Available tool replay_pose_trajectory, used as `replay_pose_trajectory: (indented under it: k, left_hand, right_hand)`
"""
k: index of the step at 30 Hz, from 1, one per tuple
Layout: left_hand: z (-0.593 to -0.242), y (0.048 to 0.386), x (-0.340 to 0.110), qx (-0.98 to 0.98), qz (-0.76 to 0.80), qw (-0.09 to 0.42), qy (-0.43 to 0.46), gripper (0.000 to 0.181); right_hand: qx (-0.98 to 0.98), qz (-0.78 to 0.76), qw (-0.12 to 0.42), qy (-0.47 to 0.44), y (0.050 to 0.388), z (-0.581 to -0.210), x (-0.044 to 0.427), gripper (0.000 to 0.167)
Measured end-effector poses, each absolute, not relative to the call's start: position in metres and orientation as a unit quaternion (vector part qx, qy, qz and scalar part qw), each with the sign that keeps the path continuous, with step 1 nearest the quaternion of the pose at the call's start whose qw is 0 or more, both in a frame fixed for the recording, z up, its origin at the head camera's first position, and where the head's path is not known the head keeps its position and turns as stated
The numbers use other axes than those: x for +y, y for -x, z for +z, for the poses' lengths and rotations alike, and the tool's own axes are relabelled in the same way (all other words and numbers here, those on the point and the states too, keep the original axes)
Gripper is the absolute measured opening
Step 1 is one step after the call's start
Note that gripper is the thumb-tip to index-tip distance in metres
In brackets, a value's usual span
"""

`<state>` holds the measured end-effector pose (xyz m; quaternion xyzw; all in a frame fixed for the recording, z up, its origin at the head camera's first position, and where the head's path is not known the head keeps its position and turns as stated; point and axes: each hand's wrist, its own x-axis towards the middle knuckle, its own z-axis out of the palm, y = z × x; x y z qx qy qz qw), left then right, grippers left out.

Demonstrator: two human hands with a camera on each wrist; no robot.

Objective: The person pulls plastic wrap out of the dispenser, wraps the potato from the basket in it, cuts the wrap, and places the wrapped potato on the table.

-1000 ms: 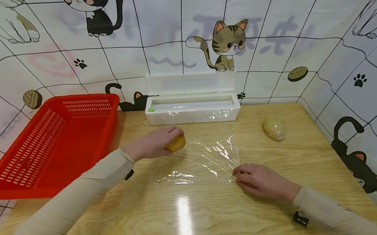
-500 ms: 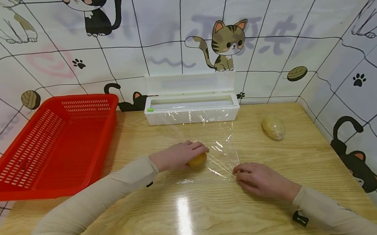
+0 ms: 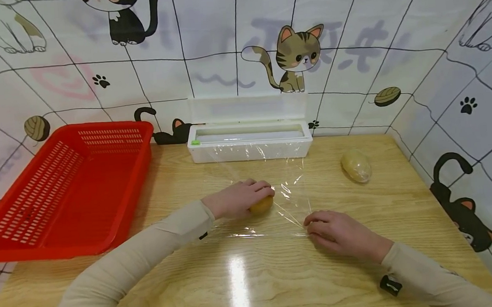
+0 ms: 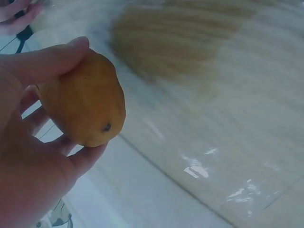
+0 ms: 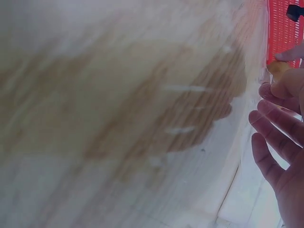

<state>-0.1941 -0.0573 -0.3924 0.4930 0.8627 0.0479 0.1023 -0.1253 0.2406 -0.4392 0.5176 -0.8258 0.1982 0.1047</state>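
A yellow-brown round fruit or vegetable [image 3: 261, 205] is gripped by my left hand [image 3: 238, 198], above the clear film [image 3: 285, 189] that stretches from the white box [image 3: 250, 150] toward me. In the left wrist view the thumb and fingers curl round the yellow-brown item [image 4: 88, 99], which has a dark spot at one end. My right hand [image 3: 343, 235] pinches the near right corner of the film, where creases gather. The right wrist view shows that hand [image 5: 285, 156] with several fingers spread beside the film.
A red perforated basket [image 3: 102, 198] stands at the left. On the table's right side lies a pale yellow item wrapped in film [image 3: 357, 166]. The white box stands with its lid raised at the back, against a wall covering printed with cats.
My left hand has carried the yellow-brown item to the right and slightly nearer, from left of the film to over it. The right hand has stayed at the film's corner.
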Motion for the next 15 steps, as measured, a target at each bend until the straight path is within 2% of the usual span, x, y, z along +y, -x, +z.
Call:
replay_pose_trajectory:
  k: [15]
  left_hand:
    - [-0.4003, 0.1956, -0.0644, 0.858, 0.078, 0.134, -0.489, 0.076]
  right_hand:
    - [-0.821, 0.207, 0.103, -0.522, 0.1251, -0.439, 0.2401, 0.018]
